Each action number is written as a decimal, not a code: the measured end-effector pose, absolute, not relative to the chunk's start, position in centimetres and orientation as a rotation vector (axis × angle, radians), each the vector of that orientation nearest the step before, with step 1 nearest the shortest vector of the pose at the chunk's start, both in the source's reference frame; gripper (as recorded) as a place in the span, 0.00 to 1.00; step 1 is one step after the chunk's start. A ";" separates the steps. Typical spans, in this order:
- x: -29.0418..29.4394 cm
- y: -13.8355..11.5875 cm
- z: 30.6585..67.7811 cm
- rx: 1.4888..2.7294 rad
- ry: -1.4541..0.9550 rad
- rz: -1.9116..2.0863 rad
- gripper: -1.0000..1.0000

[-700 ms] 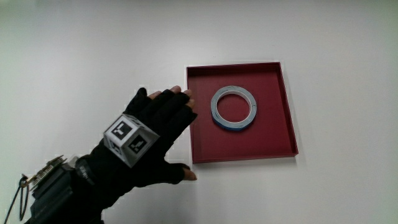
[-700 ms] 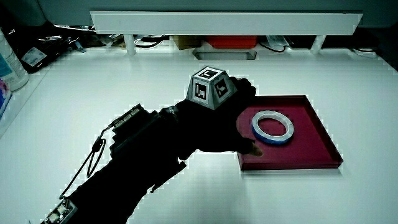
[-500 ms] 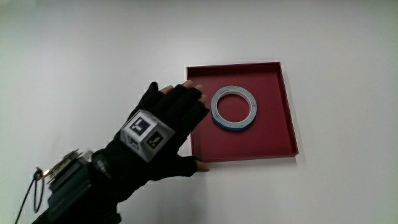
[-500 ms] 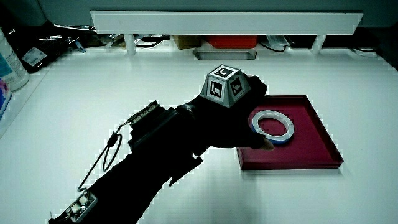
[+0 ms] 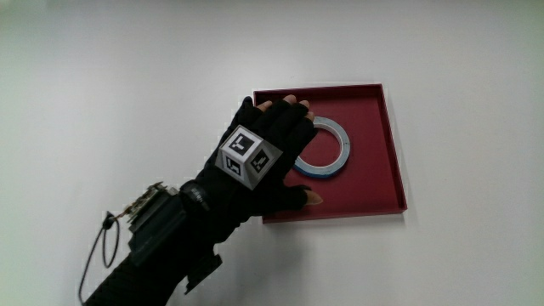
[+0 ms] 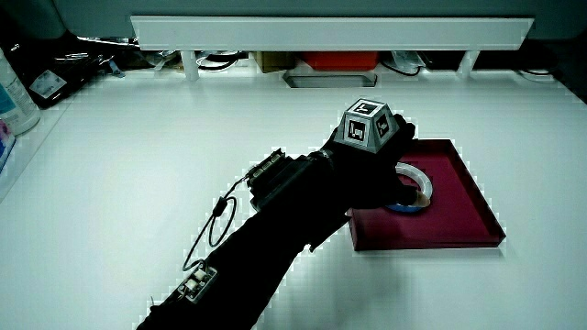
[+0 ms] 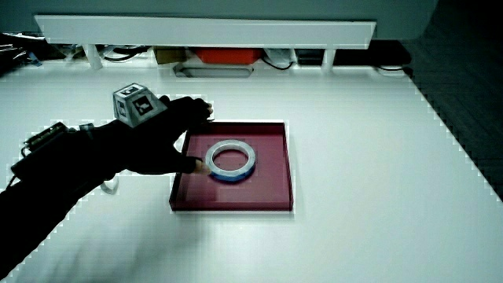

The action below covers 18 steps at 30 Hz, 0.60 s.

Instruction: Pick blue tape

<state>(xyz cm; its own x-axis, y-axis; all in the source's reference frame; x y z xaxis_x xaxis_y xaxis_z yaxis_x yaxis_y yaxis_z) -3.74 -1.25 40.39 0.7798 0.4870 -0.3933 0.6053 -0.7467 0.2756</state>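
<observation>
A roll of blue tape (image 5: 345, 146) lies flat in a shallow dark red tray (image 5: 374, 174) on the white table. The hand (image 5: 276, 140) hovers over the tray's edge and covers part of the roll, its fingers spread and holding nothing. Its thumb tip is beside the roll, on the side nearer the person. The patterned cube (image 5: 250, 156) sits on the back of the hand. In both side views the hand (image 6: 367, 174) (image 7: 161, 141) reaches over the tray (image 6: 459, 206) (image 7: 271, 185), and its fingertips are at the tape (image 6: 424, 186) (image 7: 251, 161).
A low white partition (image 6: 330, 32) stands at the table's edge farthest from the person, with small items under it. A bottle (image 6: 14, 92) stands at the table's edge beside it. A small device with a wire (image 5: 149, 204) is strapped to the forearm.
The hand has moved from the table beside the tray to over the tray's edge and now covers part of the tape. Tray and tape have not moved.
</observation>
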 end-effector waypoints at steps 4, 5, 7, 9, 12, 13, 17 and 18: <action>-2.9 -1.6 41.8 2.562 0.811 -0.435 0.50; -2.7 -1.7 42.3 2.557 0.807 -0.428 0.50; -2.3 -1.9 42.8 2.555 0.796 -0.409 0.50; -1.9 -2.0 43.5 2.558 0.788 -0.367 0.50; -1.6 -2.2 44.9 2.543 0.764 -0.355 0.50; -1.5 -2.3 45.3 2.535 0.755 -0.348 0.50; -1.1 -2.4 46.8 2.508 0.740 -0.362 0.50; -1.0 -2.4 47.2 2.491 0.736 -0.376 0.50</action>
